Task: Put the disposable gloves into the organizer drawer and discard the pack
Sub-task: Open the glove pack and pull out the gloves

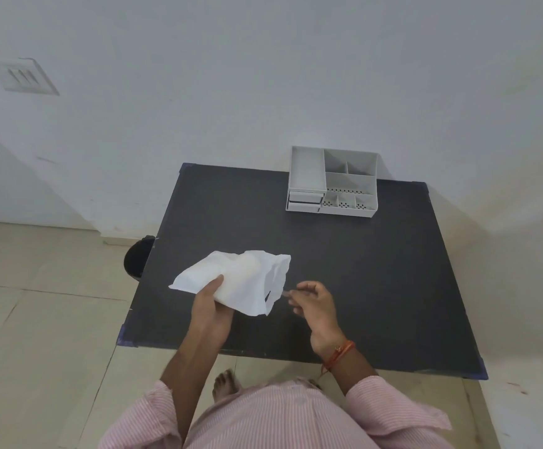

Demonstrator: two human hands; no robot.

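Note:
A white plastic pack of gloves (pixel 244 280) is held above the near left part of the dark table (pixel 360 270), its open mouth facing right. My left hand (pixel 210 303) grips the pack from below. Just right of the mouth, my right hand (pixel 312 301) has its fingertips pinched together, perhaps on a thin clear piece; I cannot tell what. The white organizer (pixel 331 183) stands at the table's far edge against the wall. Two small drawers (pixel 304 202) sit in its lower left front, the upper one slightly ajar.
A dark round bin (pixel 137 257) stands on the tiled floor beside the table's left edge. The white wall runs behind the table. My bare foot (pixel 226 384) shows below the near edge.

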